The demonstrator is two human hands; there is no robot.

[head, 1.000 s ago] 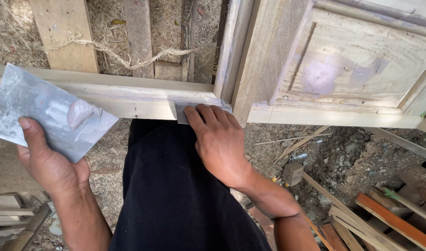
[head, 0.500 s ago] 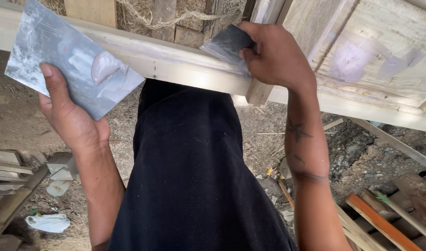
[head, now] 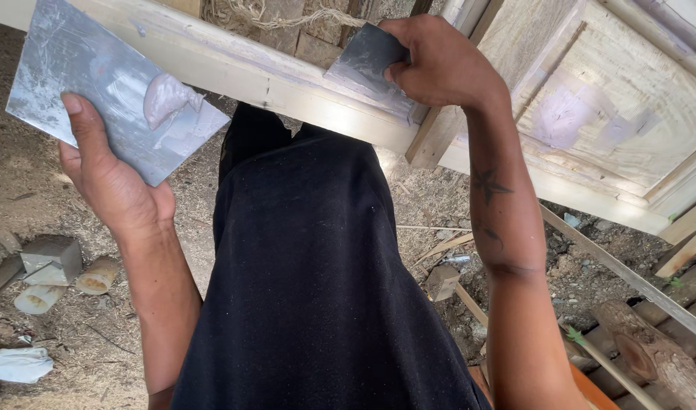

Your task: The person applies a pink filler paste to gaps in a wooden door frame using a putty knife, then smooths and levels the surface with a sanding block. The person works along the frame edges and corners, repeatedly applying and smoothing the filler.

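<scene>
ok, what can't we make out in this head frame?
- Small grey scraper blade: its grip end is covered by the right hand.
- Flat grey metal plate with a putty lump: underside hidden; the left hand wraps it from below.
- Pale wooden panelled door frame: cut off by the top and right edges.
- Ground below: blocked by black trousers.

Black trousers; bare forearms; star tattoo on right forearm [head: 507, 228].
</scene>
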